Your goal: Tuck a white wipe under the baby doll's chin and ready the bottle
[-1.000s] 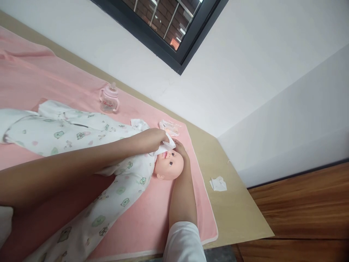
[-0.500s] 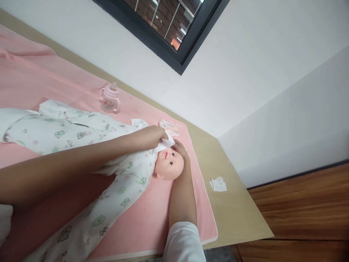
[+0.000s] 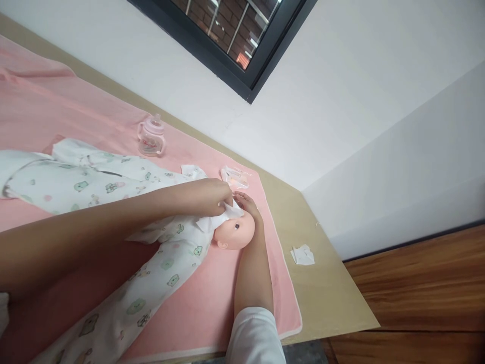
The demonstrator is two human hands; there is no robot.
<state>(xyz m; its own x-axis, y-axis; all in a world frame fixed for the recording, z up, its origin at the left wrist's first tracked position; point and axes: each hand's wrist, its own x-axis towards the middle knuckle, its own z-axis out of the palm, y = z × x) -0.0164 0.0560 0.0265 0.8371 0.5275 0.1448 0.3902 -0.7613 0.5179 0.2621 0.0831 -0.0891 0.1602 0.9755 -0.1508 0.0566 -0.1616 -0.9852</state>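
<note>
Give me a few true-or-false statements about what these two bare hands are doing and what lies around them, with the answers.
1. The left hand holds a thin white tissue. True.
2. The bald doll in white printed clothes lies face down. False: it lies face up, one dark eye showing.
3. The right hand is beside the doll's head. True.
4. The clear baby bottle with pink handles is in the right hand. False: it is on the pink fabric blanket, apart from both hands.
5. A crumpled white paper piece lies on the tan tabletop. True.
</note>
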